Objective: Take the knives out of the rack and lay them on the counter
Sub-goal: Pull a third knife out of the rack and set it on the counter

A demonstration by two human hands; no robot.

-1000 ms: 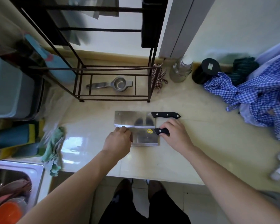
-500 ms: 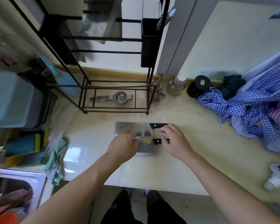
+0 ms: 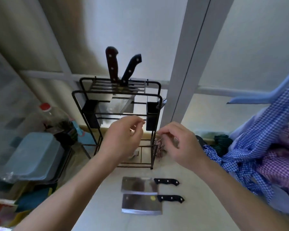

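Observation:
Two cleavers with black handles lie side by side on the pale counter [image 3: 198, 205]: the far cleaver [image 3: 138, 185] and the near cleaver [image 3: 141, 204], handles pointing right. Behind them stands a black wire rack [image 3: 83, 104]. Two knives stick up from its top slots, one with a brown handle [image 3: 112, 63] and one with a black handle [image 3: 131, 68]. My left hand [image 3: 122, 139] and my right hand [image 3: 178, 144] are raised in front of the rack's middle, fingers loosely curled, holding nothing.
A black utensil cup [image 3: 152, 114] hangs on the rack's right side. Blue and purple checked cloths [image 3: 257, 147] pile up at the right. A blue-lidded bin [image 3: 33, 155] and a red-capped bottle [image 3: 47, 114] stand at the left. A grey pillar [image 3: 190, 64] rises behind the rack.
Both hands let go of the cleavers and rose from the counter to the rack's front. The view tilted up, bringing the rack's top and two knives into sight.

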